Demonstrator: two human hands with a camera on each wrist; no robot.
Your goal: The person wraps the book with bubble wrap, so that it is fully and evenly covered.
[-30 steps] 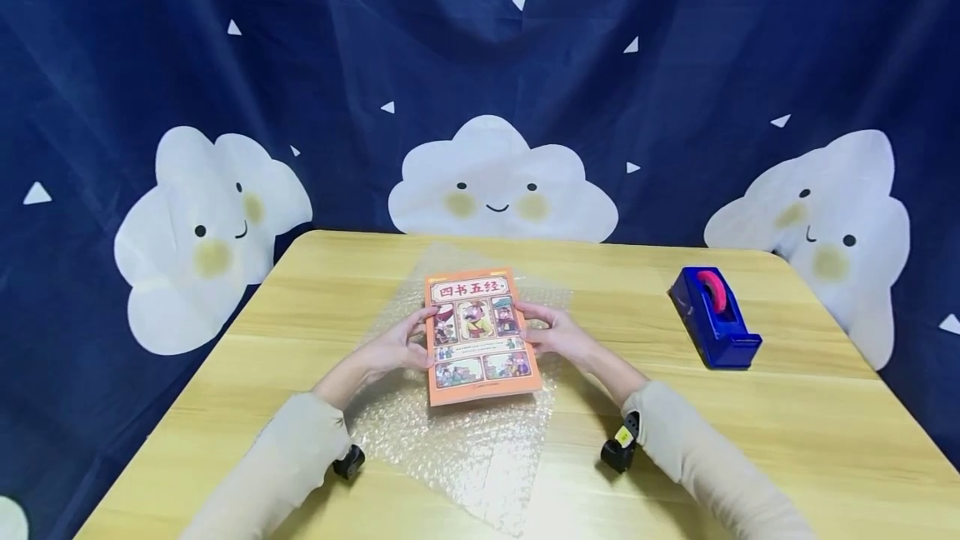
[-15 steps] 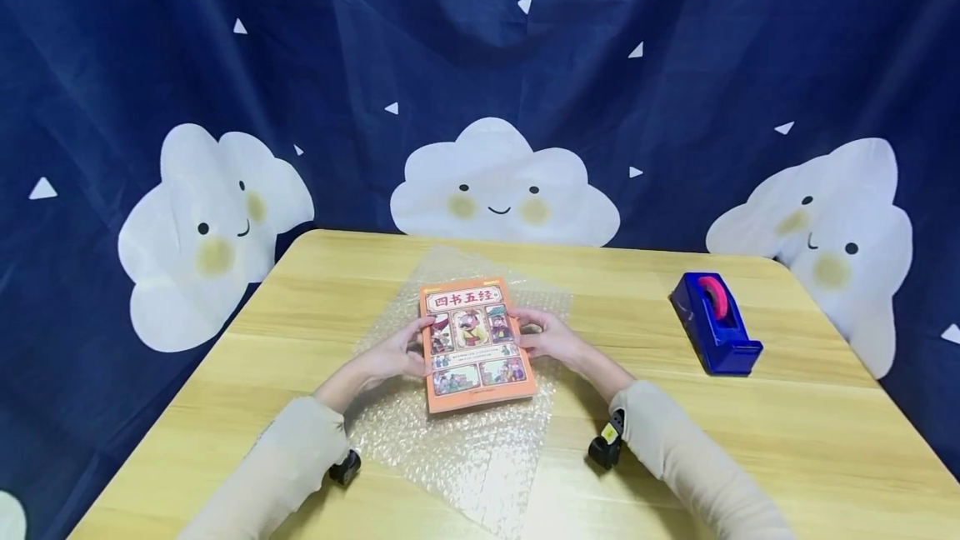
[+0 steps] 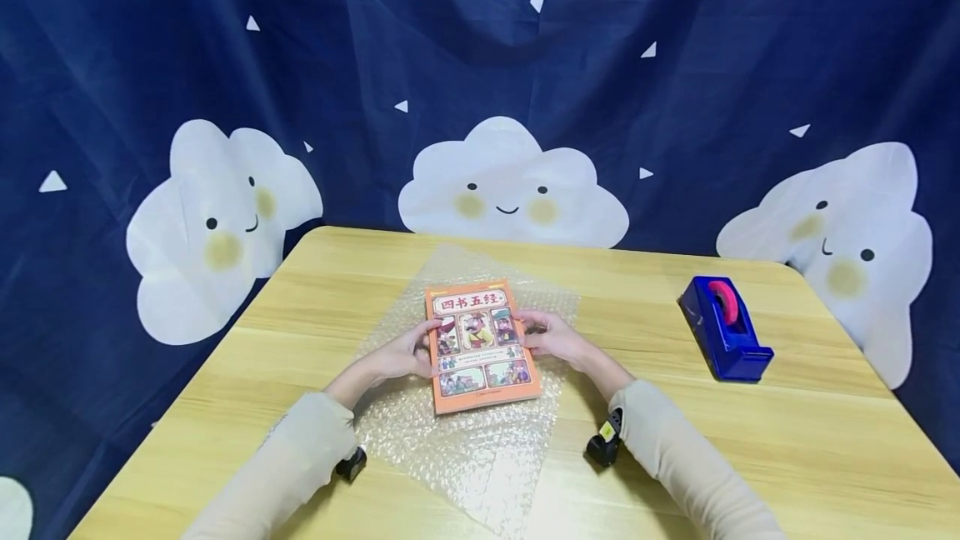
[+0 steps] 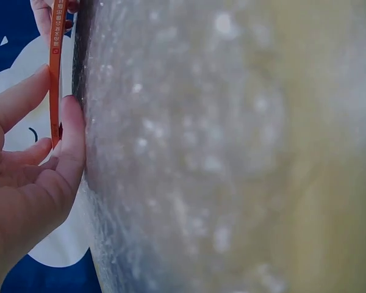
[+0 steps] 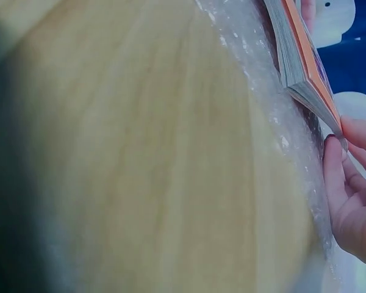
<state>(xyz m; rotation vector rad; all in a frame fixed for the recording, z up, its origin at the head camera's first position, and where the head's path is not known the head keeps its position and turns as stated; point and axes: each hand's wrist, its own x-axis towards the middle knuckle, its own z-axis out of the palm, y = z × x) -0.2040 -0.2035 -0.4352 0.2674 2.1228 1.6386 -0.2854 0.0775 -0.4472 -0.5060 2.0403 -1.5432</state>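
Note:
An orange picture-covered book is held face up over a clear sheet of bubble wrap. My left hand grips its left edge; in the left wrist view the fingers and thumb pinch the orange spine. On the opposite edge, my right hand pinches the cover and page edges, as the right wrist view also shows, where the grey page block faces the camera. Beneath the book, the bubble wrap lies flat on the wooden table.
A blue tape dispenser with a pink-red roll stands at the right of the table. Behind the table's far edge hangs a dark blue curtain printed with smiling white clouds. A small black camera sits at each wrist.
Both hands have brought the book slightly lower and nearer the person, and it has turned a little. The head view has shifted slightly; the grips look the same.

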